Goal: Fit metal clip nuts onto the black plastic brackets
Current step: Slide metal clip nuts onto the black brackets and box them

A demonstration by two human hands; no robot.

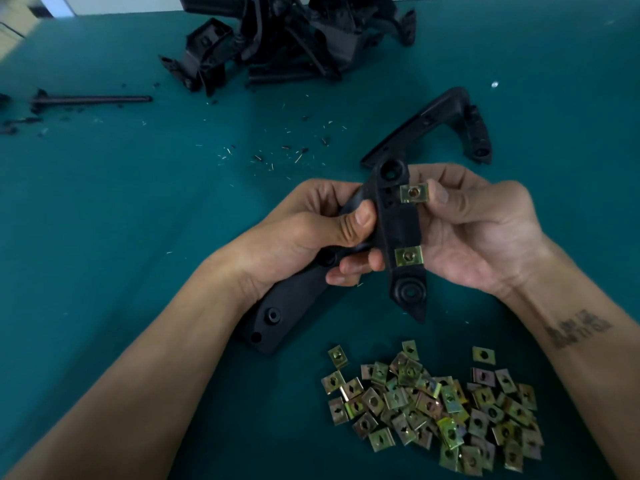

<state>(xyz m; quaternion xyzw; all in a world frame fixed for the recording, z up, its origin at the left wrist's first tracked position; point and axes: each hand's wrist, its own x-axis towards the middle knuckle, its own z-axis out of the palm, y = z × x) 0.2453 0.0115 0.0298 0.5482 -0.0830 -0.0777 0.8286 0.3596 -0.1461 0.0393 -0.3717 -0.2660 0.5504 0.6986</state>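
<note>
My left hand grips a black plastic bracket above the table, thumb on its left edge. One yellow-zinc clip nut sits fitted on the bracket's lower right edge. My right hand pinches a second clip nut between thumb and fingertips, pressed against the bracket's upper right edge. A heap of loose clip nuts lies on the table near me, below my right wrist.
The table has a teal cover. Another black bracket lies just beyond my hands. A pile of black brackets fills the far middle. A black rod lies at far left. Small plastic scraps are scattered mid-table.
</note>
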